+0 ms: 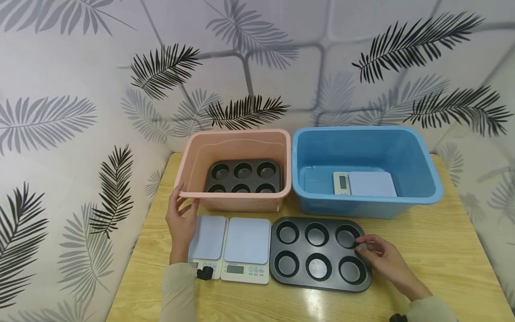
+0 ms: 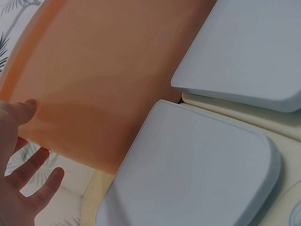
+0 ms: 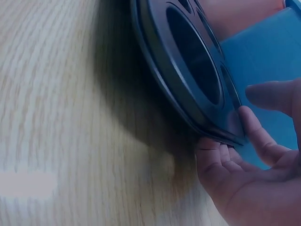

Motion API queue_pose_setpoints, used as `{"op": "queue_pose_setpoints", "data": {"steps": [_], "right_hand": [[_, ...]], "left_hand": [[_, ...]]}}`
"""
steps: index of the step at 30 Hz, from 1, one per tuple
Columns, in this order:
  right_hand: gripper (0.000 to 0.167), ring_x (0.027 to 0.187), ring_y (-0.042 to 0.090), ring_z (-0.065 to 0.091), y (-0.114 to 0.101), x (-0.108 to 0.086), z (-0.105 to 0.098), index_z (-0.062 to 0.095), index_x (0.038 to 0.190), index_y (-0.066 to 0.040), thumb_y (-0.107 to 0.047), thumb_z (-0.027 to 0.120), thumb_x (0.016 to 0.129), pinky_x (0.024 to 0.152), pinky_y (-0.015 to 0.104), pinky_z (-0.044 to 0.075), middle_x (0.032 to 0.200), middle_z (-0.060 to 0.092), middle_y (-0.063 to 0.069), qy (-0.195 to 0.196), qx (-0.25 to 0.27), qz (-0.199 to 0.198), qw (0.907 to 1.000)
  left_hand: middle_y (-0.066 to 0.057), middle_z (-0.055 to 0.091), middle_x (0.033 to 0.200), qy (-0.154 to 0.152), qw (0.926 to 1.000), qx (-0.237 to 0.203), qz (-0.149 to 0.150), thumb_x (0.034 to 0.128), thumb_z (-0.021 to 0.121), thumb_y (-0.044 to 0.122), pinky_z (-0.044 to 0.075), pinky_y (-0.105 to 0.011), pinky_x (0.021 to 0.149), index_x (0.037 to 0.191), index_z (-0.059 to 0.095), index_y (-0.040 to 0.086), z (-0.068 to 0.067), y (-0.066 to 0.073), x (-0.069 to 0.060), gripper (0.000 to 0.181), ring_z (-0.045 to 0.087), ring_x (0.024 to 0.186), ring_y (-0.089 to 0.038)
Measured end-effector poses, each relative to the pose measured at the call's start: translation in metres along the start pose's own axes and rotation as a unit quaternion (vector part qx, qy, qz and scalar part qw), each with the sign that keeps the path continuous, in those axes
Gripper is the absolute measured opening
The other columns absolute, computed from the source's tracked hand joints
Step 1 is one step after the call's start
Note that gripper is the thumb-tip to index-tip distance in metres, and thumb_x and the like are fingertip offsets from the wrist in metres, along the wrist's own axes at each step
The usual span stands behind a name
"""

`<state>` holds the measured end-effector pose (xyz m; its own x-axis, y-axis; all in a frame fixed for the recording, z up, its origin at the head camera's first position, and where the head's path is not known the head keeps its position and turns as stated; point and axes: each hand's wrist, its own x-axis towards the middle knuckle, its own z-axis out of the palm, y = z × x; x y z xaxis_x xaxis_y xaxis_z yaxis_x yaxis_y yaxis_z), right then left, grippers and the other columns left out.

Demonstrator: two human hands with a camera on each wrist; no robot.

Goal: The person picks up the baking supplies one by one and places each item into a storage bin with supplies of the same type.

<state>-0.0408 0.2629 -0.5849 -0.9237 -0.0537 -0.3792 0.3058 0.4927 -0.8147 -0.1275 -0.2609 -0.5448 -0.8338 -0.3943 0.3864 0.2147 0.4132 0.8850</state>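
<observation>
Table (image 1: 241, 308): two bins (image 1: 362, 145), three scales (image 1: 247, 241), two muffin pans (image 1: 301, 249), right fingers (image 3: 258, 134) around one's rim, left fingers (image 2: 50, 184) spread.

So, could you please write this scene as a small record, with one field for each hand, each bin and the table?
Left hand: touches the front left corner of the pink bin
Right hand: holds the right edge of the front muffin pan
Pink bin: contains a second muffin pan, dark like the other
Blue bin: contains one scale
Table: left scale and middle scale side by side, front muffin pan to their right
</observation>
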Motion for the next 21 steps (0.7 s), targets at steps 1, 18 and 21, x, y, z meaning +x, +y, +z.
{"op": "queue_pose_setpoints", "data": {"steps": [1,18,21], "right_hand": [[0.040,0.111,0.003,0.064,0.000,0.000,-0.001,0.064,0.142,-0.002,-0.026,0.066,0.110,0.086,0.020,0.056,0.143,0.068,0.022,0.000,-0.002,-0.001,1.0000],[0.057,0.130,-0.020,0.047,0.004,0.001,-0.011,0.041,0.169,-0.009,-0.021,0.054,0.116,0.100,0.007,0.048,0.180,0.028,0.019,-0.070,0.113,-0.024,0.9909],[0.059,0.155,0.004,0.040,0.004,0.000,-0.013,0.039,0.171,-0.011,-0.023,0.055,0.115,0.100,0.004,0.043,0.182,0.025,0.016,-0.078,0.115,-0.018,0.9901]], "left_hand": [[-0.017,0.060,0.159,0.001,1.0000,0.001,0.000,0.0968,0.079,-0.004,0.057,-0.011,0.090,0.156,0.058,0.006,0.000,-0.006,0.001,0.063,0.064,0.118,-0.014],[-0.007,0.062,0.159,-0.001,0.9999,0.013,-0.002,0.0961,0.081,0.000,0.056,-0.009,0.089,0.157,0.059,0.017,0.000,-0.020,0.002,0.067,0.064,0.117,-0.006],[-0.009,0.062,0.158,0.001,1.0000,0.010,0.000,0.0957,0.081,-0.002,0.055,-0.008,0.088,0.157,0.059,0.015,0.000,-0.021,0.003,0.067,0.064,0.117,-0.005]]}}
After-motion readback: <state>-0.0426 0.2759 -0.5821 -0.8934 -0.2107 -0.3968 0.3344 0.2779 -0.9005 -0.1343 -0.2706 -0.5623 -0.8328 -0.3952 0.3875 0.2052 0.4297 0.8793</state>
